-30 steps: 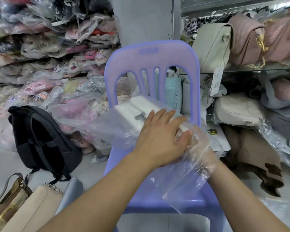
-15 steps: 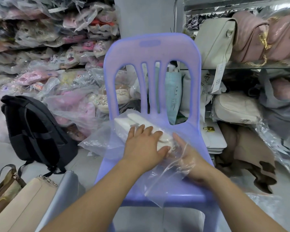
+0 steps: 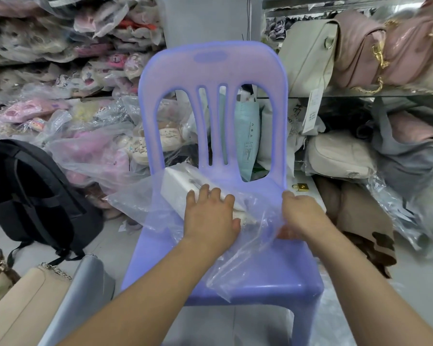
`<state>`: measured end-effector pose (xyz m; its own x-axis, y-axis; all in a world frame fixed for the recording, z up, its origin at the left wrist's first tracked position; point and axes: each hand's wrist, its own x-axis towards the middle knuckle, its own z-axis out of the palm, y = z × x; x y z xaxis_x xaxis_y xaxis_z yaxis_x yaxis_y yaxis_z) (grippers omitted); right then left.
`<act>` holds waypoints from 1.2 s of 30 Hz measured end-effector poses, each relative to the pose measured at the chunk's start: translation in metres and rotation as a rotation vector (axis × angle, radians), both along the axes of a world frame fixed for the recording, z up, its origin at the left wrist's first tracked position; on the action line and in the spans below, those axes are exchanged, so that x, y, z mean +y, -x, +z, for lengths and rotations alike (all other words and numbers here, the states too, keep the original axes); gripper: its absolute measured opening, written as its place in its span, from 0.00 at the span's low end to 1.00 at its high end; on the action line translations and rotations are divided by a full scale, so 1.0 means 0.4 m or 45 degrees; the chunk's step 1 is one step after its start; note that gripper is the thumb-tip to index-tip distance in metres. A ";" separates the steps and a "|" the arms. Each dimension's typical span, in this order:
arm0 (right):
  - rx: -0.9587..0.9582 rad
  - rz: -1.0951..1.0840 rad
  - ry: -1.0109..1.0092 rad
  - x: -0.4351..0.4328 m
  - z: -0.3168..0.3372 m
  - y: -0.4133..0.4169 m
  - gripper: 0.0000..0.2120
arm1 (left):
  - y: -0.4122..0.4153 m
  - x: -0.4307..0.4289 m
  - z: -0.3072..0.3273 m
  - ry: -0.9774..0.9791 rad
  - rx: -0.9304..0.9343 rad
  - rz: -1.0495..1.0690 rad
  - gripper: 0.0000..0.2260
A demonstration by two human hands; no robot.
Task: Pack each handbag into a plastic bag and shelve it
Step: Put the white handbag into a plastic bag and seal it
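Head view: lilac plastic chair amid bag-crammed shelves.
Left hand lies flat on white handbag; right hand grips its plastic bag.

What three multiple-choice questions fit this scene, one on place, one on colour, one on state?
1. Where does the white handbag lie? A floor; B chair seat; C shelf.
2. What colour is the backpack? A black; B red; C green.
3. What is the left hand doing? A clenched in the air; B holding the backpack; C pressing flat on the handbag.
Answers: B, it lies on the purple seat; A, it is plainly black; C, straight fingers rest on it.
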<state>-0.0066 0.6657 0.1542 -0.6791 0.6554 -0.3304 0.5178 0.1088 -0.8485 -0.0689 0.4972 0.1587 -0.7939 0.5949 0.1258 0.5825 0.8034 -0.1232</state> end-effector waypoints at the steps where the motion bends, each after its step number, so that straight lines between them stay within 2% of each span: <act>1: -0.075 0.033 -0.223 -0.016 -0.004 0.001 0.23 | -0.002 0.001 0.000 0.031 -0.003 -0.010 0.23; 3: -0.154 0.170 -0.613 -0.052 -0.024 0.004 0.26 | -0.003 0.002 0.003 0.081 -0.012 -0.033 0.24; 5: -0.289 0.260 -0.888 -0.069 -0.058 0.011 0.29 | -0.002 0.001 0.007 0.101 -0.034 -0.053 0.25; 8: -0.467 0.258 -1.058 -0.071 -0.088 0.021 0.29 | -0.001 -0.003 0.008 0.105 -0.053 -0.060 0.24; 12: -0.347 0.281 -1.093 -0.095 -0.101 0.034 0.15 | 0.000 -0.006 -0.001 -0.038 -0.155 -0.058 0.23; 15: -0.020 0.308 -0.922 -0.102 -0.093 0.043 0.04 | 0.001 -0.003 -0.003 -0.262 -0.206 -0.025 0.23; 19: 0.582 0.058 -0.353 -0.091 -0.023 0.047 0.08 | 0.008 -0.001 0.023 -0.500 -0.146 -0.038 0.23; 21: 0.862 -0.025 -0.127 -0.093 0.035 0.050 0.12 | 0.022 -0.001 0.050 -0.623 -0.119 -0.110 0.27; 23: 1.076 -0.004 -0.013 -0.101 0.099 0.053 0.13 | 0.031 -0.002 0.095 -0.804 -0.170 -0.205 0.35; 25: 1.184 0.096 -0.065 -0.121 0.162 0.053 0.15 | 0.035 -0.003 0.155 -1.004 -0.269 -0.295 0.41; 27: 1.216 0.217 -0.193 -0.136 0.212 0.053 0.17 | 0.034 -0.006 0.218 -1.093 -0.386 -0.373 0.43; 29: 1.190 0.352 -0.338 -0.146 0.255 0.043 0.19 | 0.042 -0.013 0.264 -1.155 -0.458 -0.455 0.34; 31: 1.156 0.458 -0.432 -0.152 0.290 0.032 0.18 | 0.055 -0.017 0.284 -1.186 -0.429 -0.435 0.21; 32: 1.130 0.476 -0.485 -0.157 0.307 0.028 0.17 | 0.061 -0.017 0.289 -1.208 -0.388 -0.397 0.18; 36: 1.020 0.385 -0.795 -0.181 0.356 0.015 0.22 | 0.069 -0.006 0.312 -1.323 -0.333 -0.346 0.15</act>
<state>-0.0125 0.5932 0.2965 -0.7127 0.3216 0.6234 -0.2898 0.6743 -0.6792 -0.0966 0.4950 0.2834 -0.7278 0.4552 0.5130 0.6649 0.2852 0.6903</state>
